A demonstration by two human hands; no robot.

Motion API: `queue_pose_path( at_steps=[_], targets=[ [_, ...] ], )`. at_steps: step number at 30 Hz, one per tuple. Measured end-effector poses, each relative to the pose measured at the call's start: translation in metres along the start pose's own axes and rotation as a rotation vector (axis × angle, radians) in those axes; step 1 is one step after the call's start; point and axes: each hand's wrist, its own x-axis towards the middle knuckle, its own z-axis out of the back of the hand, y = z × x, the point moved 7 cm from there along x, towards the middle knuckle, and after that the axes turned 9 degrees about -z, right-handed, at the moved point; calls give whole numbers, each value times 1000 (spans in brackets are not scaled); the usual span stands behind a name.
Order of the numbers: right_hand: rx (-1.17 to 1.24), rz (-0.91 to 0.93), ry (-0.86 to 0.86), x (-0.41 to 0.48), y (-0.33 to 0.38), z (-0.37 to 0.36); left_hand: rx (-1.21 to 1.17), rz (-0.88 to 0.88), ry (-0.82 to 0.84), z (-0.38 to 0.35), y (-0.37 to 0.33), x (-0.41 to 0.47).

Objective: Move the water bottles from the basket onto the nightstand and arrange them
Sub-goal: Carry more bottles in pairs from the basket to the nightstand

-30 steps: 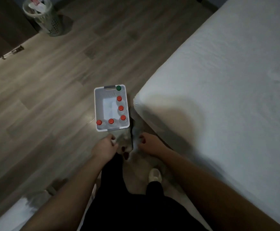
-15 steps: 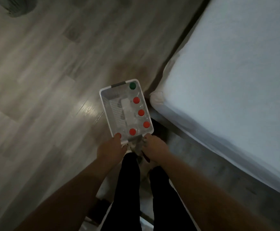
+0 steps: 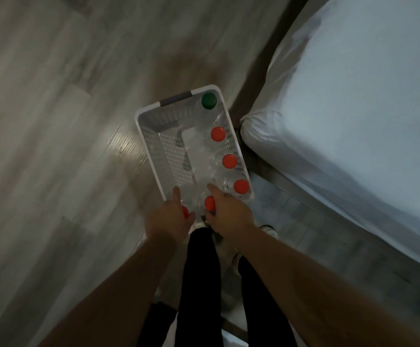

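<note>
basket [image 3: 151,146] | both hands' fingers [image 3: 176,194] wrapped over near rim | 6 bottles [image 3: 217,134] inside

— How many bottles do you count from there?

— Six caps showing in the one white basket [image 3: 147,136]. Five are red: three in a row down the bed side [image 3: 218,134] [image 3: 229,161] [image 3: 241,186], two at the near end [image 3: 209,203] [image 3: 185,212], both partly under the hands. One green cap [image 3: 209,100] in the far corner.

— And hands?

— Two, the left hand [image 3: 170,219] and the right hand [image 3: 227,211]. One bed [image 3: 354,101].
</note>
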Motion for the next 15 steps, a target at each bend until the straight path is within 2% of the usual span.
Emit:
queue_pose_path(
  at_steps=[7, 15],
  targets=[
    [-142, 87, -57, 13, 11, 7, 125, -61, 25, -6, -7, 10],
    [-132, 163, -63, -14, 14, 29, 142, -162, -40, 32, -29, -5]
  ],
)
